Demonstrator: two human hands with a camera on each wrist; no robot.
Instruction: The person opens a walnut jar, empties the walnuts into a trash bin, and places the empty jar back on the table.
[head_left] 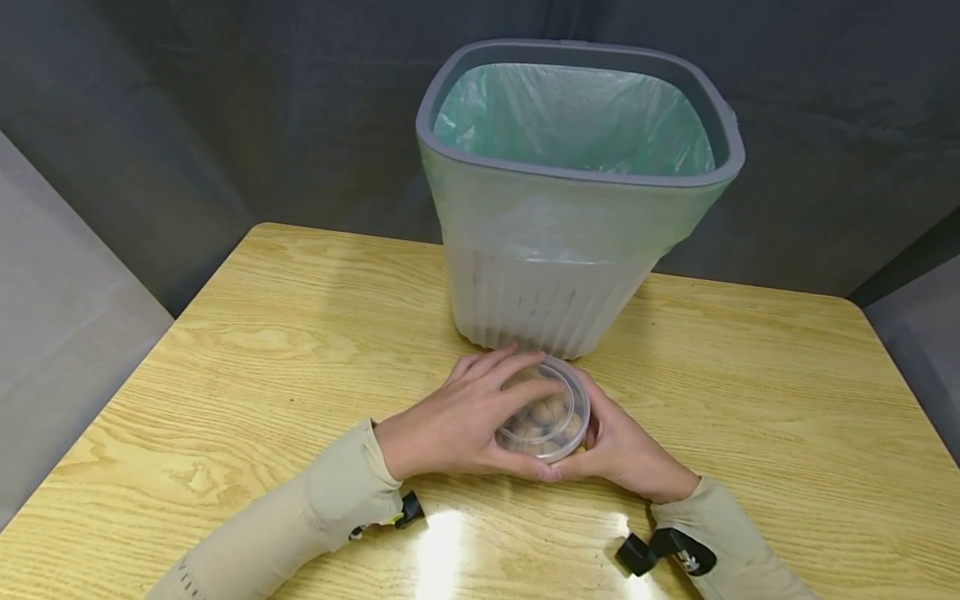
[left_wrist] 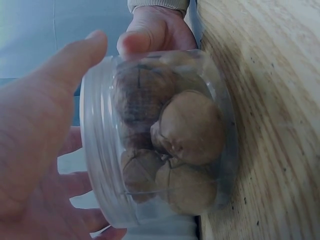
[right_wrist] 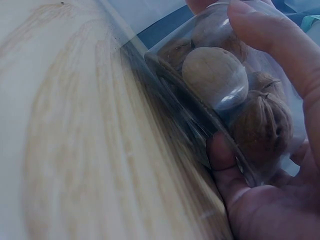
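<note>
A clear tub [head_left: 546, 410] of walnuts [left_wrist: 187, 127] sits on the table [head_left: 247, 350], just before the bin [head_left: 577, 200]. The left hand [head_left: 457, 417] curls over its lid and side, and the right hand [head_left: 622, 450] cups the other side, fingers wrapped round it.

Both hands clasp a small clear lidded tub [head_left: 546, 414] of brown nuts near the table's [head_left: 247, 367] middle: the left hand [head_left: 457, 421] spread over the lid, the right hand [head_left: 626, 450] cupping its side. Just behind stands a lined grey bin [head_left: 525, 208] toward the far edge.
</note>
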